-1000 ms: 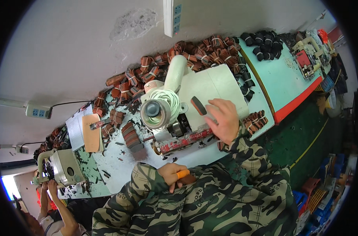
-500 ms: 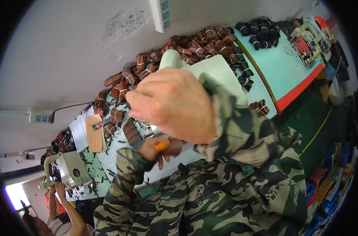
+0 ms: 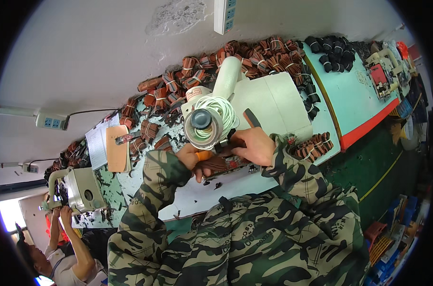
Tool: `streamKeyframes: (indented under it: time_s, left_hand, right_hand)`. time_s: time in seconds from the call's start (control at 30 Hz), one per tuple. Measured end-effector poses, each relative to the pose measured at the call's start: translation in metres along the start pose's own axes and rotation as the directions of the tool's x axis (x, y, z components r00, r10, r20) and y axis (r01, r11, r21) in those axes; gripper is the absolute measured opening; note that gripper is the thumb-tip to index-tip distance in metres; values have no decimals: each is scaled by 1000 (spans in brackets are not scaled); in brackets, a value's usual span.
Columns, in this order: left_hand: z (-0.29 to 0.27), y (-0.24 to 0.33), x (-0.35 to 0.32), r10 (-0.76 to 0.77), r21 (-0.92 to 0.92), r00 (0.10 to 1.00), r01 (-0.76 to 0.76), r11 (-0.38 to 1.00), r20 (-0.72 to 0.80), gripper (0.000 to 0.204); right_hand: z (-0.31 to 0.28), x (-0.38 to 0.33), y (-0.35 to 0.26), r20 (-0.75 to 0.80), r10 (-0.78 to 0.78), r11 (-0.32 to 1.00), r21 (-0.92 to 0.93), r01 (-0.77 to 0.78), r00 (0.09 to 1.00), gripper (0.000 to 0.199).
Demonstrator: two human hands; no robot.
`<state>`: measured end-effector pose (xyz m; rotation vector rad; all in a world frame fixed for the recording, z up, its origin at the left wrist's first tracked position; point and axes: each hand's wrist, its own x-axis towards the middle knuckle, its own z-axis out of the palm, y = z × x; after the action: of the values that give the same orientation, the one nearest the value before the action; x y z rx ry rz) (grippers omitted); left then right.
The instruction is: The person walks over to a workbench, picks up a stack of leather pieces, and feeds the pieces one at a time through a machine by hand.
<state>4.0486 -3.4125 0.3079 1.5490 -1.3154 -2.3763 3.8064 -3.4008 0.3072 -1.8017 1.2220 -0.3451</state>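
Note:
A cream-coloured bench machine (image 3: 269, 102) stands before me, with a coil of white cord (image 3: 223, 112) round its lamp-like head and a dark round knob (image 3: 201, 119). My left hand (image 3: 192, 159), an orange band on one finger, is closed on a stack of brown strips (image 3: 215, 164) at the machine's near side. Close by on the right, my right hand (image 3: 255, 145) has its fingers pinched together at the working end. What they pinch is hidden behind the fingers and machine parts. One dark strip with an orange edge (image 3: 251, 118) lies on the machine's top, just above my right hand.
Tied bundles of brown strips (image 3: 192, 66) are heaped along the wall. Loose strips (image 3: 314, 148) lie right of my right hand; black bundles (image 3: 331, 52) sit farther right. A tan notepad (image 3: 116, 148) lies at left. Another person (image 3: 73, 257) works at a second machine (image 3: 83, 193).
My right hand has come down from in front of the camera to the machine's working end beside my left hand. The machine's head and cord now show. My left hand stays low near the machine.

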Motion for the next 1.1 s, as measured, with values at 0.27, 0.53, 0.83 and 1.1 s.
streamKeyframes:
  time_s: [0.27, 0.53, 0.83, 1.1]
  left_hand:
    - [26, 13, 1, -32, -57, 977, 21, 998, -211, 25]
    - [29, 7, -6, 129, -95, 928, -172, 981, -349, 23]
    - [3, -21, -2, 192, 202, 909, -123, 972, -370, 23]
    - [11, -10, -6, 88, -31, 982, -95, 995, -169, 21]
  right_hand:
    - [-3, -2, 11, 48, -80, 995, 70, 77, 996, 16]
    - [0, -5, 8, 36, -48, 994, 102, 44, 998, 17]
    - [-6, -12, 4, 94, 62, 960, 268, -85, 994, 17]
    - [13, -8, 6, -137, -21, 995, 98, 34, 990, 18]
